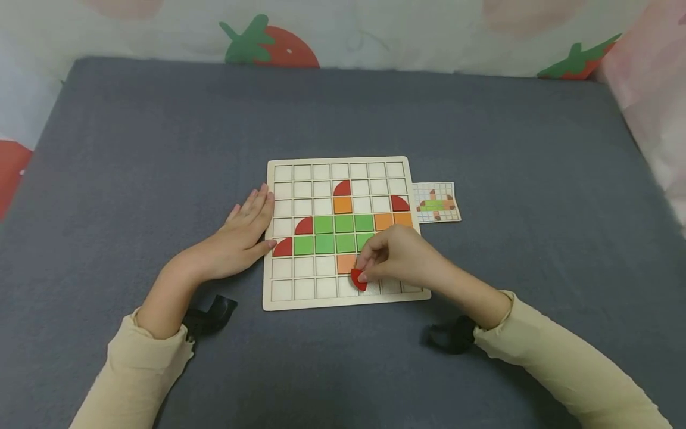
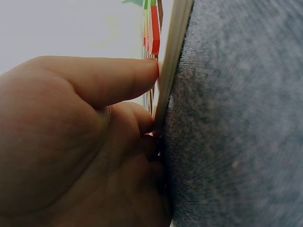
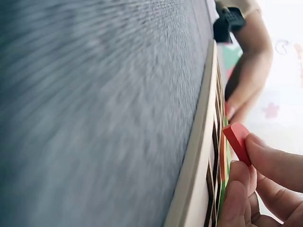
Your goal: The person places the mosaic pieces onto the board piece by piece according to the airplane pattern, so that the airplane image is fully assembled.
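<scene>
A pale wooden grid board (image 1: 292,305) lies on the grey cloth with green squares (image 1: 324,243), orange squares (image 1: 342,205) and red quarter-circle pieces (image 1: 303,226) set in its cells. My right hand (image 1: 402,256) pinches one more red quarter-circle piece (image 1: 358,280) between thumb and fingers, low over the board's front part, just below an orange square. In the right wrist view this red piece (image 3: 238,142) is tilted above the grid. Along the board's left edge rests my left hand (image 1: 236,241), fingers straight, thumb tip at the rim beside a red piece.
A small printed card (image 1: 438,202) with a coloured grid pattern sticks out from the board's right side. Black wrist straps (image 1: 211,317) show at both sleeves. Behind the cloth-covered table (image 1: 343,113) hangs a strawberry-print cloth (image 1: 407,36).
</scene>
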Demonstrator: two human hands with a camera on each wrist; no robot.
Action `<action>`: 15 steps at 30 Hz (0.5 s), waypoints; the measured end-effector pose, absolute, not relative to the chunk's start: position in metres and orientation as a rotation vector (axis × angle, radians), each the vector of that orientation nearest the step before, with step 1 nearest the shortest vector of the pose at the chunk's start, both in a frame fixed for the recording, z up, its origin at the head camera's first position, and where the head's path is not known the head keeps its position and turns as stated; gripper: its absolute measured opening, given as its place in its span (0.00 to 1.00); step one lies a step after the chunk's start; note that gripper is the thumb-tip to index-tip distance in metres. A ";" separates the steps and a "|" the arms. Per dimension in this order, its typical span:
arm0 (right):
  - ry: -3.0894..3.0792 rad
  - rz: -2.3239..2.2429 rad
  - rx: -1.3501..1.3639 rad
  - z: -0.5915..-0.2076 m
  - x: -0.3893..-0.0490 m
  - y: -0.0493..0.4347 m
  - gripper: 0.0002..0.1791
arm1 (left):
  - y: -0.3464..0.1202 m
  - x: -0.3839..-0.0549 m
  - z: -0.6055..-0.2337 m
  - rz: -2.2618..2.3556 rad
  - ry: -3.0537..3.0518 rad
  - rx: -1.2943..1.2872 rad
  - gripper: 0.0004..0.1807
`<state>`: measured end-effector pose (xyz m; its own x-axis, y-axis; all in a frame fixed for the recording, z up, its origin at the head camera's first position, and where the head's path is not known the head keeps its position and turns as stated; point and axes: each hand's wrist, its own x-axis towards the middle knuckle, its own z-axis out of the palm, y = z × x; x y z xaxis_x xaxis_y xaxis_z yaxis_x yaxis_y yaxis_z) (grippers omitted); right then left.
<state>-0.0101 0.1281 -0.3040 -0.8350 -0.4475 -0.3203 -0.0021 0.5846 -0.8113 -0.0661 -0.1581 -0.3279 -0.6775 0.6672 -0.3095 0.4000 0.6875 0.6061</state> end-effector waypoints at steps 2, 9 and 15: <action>2.335 -1.161 -0.383 -0.304 -0.010 0.121 0.04 | -0.158 -0.065 -0.328 0.688 2.380 0.819 0.40; 2.438 -1.050 -0.452 -0.306 -0.009 0.112 0.06 | -0.158 -0.065 -0.328 0.692 2.382 0.820 0.40; 2.474 -0.995 -0.520 -0.309 -0.008 0.111 0.07 | -0.158 -0.066 -0.328 0.688 2.381 0.818 0.40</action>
